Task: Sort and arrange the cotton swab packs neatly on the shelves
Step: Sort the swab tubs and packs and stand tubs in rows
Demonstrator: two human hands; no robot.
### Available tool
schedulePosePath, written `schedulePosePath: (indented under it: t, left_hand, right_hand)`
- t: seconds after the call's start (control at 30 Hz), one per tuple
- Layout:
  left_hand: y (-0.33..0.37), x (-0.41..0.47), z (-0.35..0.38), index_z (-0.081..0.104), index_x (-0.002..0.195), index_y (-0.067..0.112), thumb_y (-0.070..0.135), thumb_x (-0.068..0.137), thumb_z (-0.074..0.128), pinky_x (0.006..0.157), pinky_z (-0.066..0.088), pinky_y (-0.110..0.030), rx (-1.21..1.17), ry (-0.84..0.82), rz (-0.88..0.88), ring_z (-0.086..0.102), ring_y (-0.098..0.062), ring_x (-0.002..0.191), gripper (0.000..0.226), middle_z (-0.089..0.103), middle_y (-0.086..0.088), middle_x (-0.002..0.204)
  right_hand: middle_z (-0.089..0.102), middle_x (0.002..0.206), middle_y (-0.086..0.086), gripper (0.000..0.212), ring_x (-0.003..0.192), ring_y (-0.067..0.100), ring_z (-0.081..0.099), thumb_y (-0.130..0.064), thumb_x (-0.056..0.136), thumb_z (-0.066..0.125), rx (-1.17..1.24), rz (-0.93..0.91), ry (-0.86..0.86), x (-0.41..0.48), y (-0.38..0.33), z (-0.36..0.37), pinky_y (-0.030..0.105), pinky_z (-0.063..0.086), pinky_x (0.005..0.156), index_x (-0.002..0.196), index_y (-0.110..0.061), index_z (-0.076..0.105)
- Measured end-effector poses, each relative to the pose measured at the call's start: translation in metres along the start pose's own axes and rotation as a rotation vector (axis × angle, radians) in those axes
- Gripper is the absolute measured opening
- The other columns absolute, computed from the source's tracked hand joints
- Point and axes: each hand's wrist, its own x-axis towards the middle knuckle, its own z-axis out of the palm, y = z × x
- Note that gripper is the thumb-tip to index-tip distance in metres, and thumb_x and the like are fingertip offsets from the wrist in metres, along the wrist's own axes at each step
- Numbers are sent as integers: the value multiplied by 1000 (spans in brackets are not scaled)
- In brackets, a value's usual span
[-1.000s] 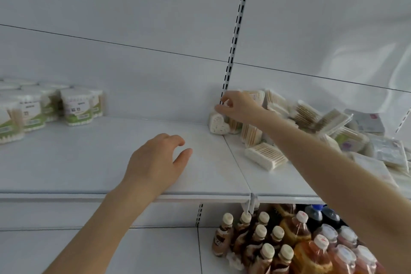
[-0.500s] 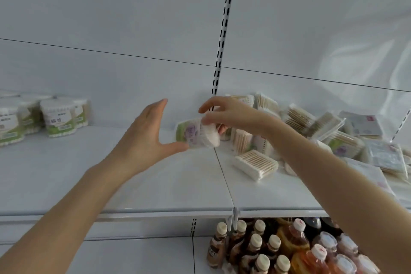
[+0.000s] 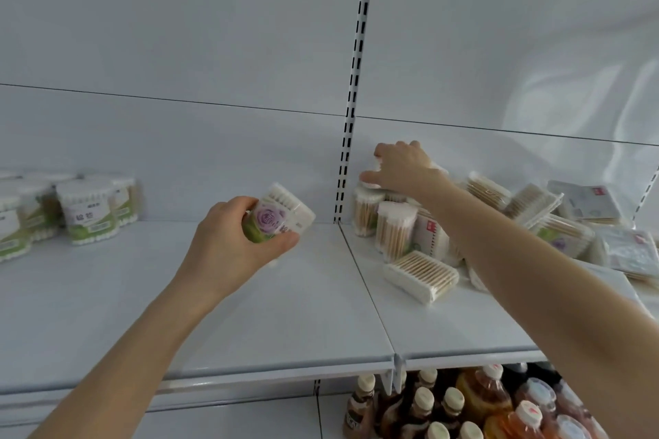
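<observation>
My left hand [image 3: 228,242] grips a clear cotton swab pack with a purple flower label [image 3: 278,214], tilted and just above the left white shelf board [image 3: 285,314]. My right hand [image 3: 403,171] reaches to the back of the right board, thumb and fingers closed on a white swab pack [image 3: 375,167] at the top of a jumbled pile. In that pile stand round tubs of wooden-stick swabs [image 3: 394,228], and a flat rectangular pack [image 3: 420,274] lies in front. Round green-labelled tubs [image 3: 91,210] stand in a neat row at far left.
A slotted upright post [image 3: 356,82] splits the back wall between the two boards. Flat sachets [image 3: 585,200] lie at the pile's right end. Bottles with cream caps [image 3: 463,403] fill the shelf below, at lower right.
The flower-label pack has passed from my right hand into my left hand. My right hand has gone back to the pile by the post and closed on another pack.
</observation>
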Motion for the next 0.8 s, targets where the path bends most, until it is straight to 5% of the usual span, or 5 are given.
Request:
schedulePosePath:
  t: [0.17,0.4,0.6,0.7,0.8]
  left_hand:
    - [-7,2,-1,58,99,20,34,67,79,65,42,-18,-55,14,-30,58,-13,88,41,61,-3,102]
    - [-6,0,-1,57,97,22,49,55,77,64,42,-18,-144,34,-49,57,-5,84,53,62,1,98]
    - [-1,-3,-4,54,104,18,57,50,71,61,40,-16,-241,111,-86,55,2,79,69,56,17,91]
    - [2,-4,-9,50,108,15,46,58,75,55,39,-7,-317,176,-112,54,9,73,63,55,17,91]
    - [5,-12,-19,51,107,15,44,56,69,53,40,-2,-354,225,-104,55,14,68,62,57,14,93]
  right_hand:
    - [57,120,9,41,111,30,49,-35,90,50,53,-22,11,5,2,5,34,37,92,123,-11,50]
    - [50,123,10,55,108,27,52,-38,80,64,298,-3,-86,-16,18,-1,31,41,84,130,-21,46]
    - [55,116,0,45,100,13,51,-34,74,75,686,-82,105,-44,8,-13,25,39,81,113,-25,55]
    - [61,110,-3,35,96,12,60,-40,73,74,915,-128,-11,-67,-9,-24,31,51,82,100,-34,52]
    - [67,100,7,31,86,17,66,-41,81,64,1085,-157,-195,-88,-26,-27,34,54,83,102,-23,50]
